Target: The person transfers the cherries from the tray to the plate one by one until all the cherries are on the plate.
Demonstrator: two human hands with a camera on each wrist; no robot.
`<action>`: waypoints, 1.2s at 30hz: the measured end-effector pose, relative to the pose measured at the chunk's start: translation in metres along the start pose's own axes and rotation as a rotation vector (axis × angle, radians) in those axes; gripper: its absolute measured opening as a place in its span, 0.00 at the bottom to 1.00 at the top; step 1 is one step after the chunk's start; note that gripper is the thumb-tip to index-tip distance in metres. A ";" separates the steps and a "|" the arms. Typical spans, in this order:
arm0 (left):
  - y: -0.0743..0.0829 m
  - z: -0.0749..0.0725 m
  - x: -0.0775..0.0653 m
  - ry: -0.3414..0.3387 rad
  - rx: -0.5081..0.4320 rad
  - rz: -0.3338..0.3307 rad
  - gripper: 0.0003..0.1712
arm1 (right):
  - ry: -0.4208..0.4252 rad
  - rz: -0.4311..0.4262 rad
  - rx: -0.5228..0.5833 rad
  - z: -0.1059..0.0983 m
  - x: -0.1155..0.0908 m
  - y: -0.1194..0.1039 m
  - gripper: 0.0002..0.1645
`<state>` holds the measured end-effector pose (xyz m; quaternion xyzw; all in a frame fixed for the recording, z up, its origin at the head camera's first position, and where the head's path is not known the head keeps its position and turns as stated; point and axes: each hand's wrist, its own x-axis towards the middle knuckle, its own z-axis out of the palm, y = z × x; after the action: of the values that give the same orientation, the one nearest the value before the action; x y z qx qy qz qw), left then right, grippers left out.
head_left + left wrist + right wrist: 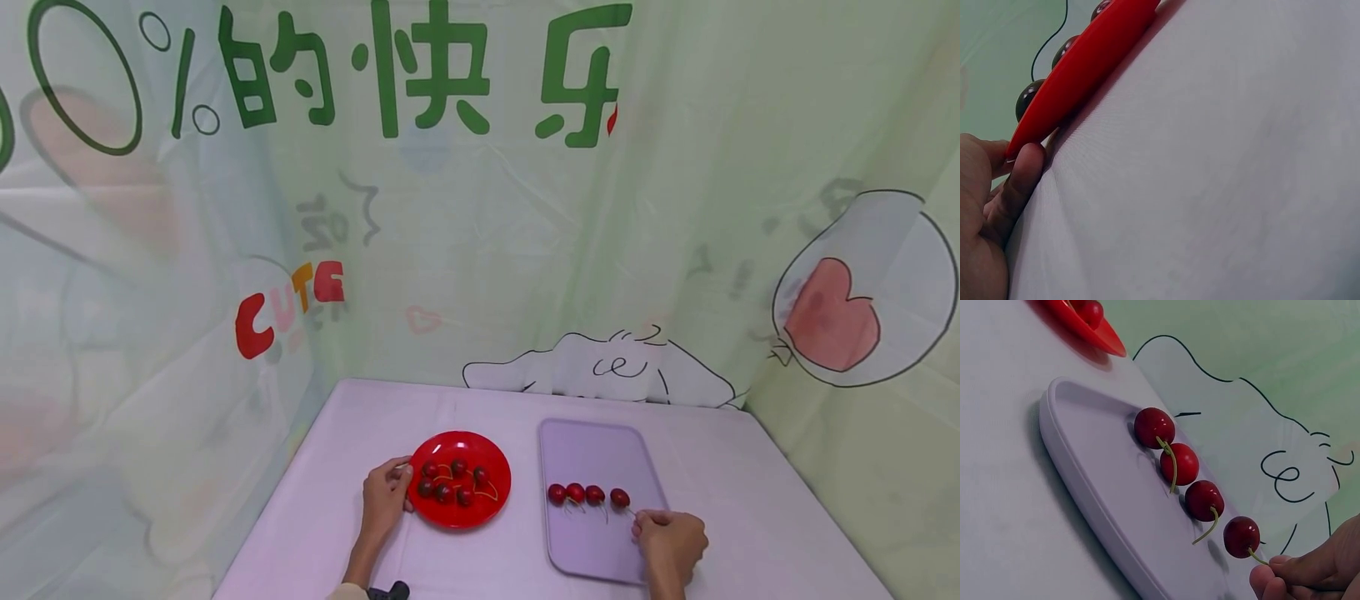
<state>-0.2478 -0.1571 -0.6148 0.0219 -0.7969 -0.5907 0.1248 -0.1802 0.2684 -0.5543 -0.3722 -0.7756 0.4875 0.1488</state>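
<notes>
My right hand (671,540) pinches the stem of a cherry (619,498) at the right end of a row on the lilac tray (592,550). In the right wrist view that cherry (1242,537) hangs from thumb and fingertips, just apart from the cherry (1204,500) beside it. Two more dark red cherries (566,493) continue the row leftward. On the left, my left hand (386,500) grips the rim of a red plate (459,522), thumb and fingers on either side of the edge in the left wrist view. Several cherries (443,493) with stems lie on the plate.
The table (375,417) has a pale cloth over it. Behind and to the sides hang printed curtains (465,250) with green characters and drawings. A dark band (390,592) shows at the left wrist. Tablecloth lies between plate and tray.
</notes>
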 end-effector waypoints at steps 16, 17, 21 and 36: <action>0.006 -0.001 -0.001 -0.020 -0.007 -0.005 0.18 | 0.036 -0.088 0.044 -0.002 -0.006 -0.009 0.09; 0.006 -0.001 -0.001 -0.018 -0.005 -0.007 0.18 | 0.045 -0.112 0.048 -0.001 -0.005 -0.008 0.09; 0.004 -0.001 -0.001 -0.005 -0.003 0.011 0.18 | 0.064 -0.238 0.064 0.005 -0.005 -0.006 0.08; -0.007 0.001 0.002 -0.012 -0.013 -0.006 0.17 | -0.046 -0.342 0.174 0.021 -0.019 -0.030 0.08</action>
<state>-0.2511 -0.1586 -0.6208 0.0199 -0.7938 -0.5962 0.1185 -0.1924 0.2338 -0.5356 -0.2093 -0.7856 0.5289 0.2436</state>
